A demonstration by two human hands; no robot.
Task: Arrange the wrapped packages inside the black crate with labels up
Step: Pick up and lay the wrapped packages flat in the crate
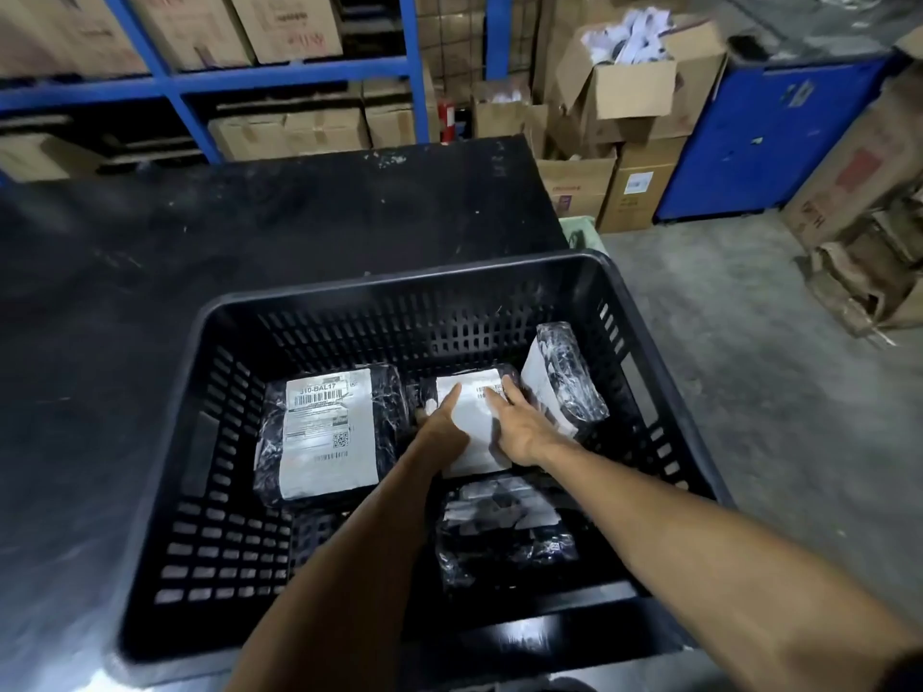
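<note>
centre of frame, inside black crate | left hand and right hand spread flat on middle package, label up | looks light, soft, slippery film; i'd grip its edges

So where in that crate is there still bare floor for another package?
Bare floor shows in the black crate's near-left corner, below the big-labelled package. The right half is crowded: both hands on the middle package, one tilted, one nearer.

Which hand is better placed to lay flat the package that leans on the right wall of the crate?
Probably the right hand: it lies beside the leaning package, while the left hand is farther off, across the middle package.
</note>
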